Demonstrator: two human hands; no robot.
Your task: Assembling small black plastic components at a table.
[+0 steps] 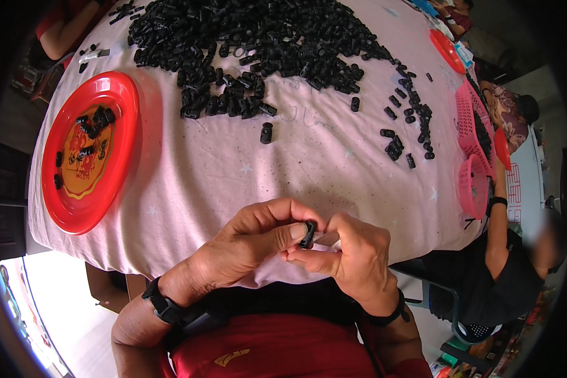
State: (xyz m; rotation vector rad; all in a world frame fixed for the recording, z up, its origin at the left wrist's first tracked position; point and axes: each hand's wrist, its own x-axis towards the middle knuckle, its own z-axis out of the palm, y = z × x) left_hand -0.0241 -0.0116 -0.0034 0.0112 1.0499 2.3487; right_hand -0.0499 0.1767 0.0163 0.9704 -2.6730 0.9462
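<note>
Near the front edge of the cloth, my left hand (258, 234) pinches a small black plastic piece that looks like a cord lock (308, 235) between thumb and fingertips. My right hand (363, 255) is closed right beside it, its fingers touching or nearly touching the piece. Between the right thumb and forefinger shows a small flat greyish thing (327, 239), perhaps a blade; most of it is hidden. One similar black cord lock (266, 133) stands alone on the cloth ahead of my hands.
A large heap of black cord locks (252, 50) covers the far side of the pink cloth (233, 170). At left is a red plate (128, 104) with several pieces. Pink baskets (467, 120) line the right edge, where another person's arm (499, 214) reaches in.
</note>
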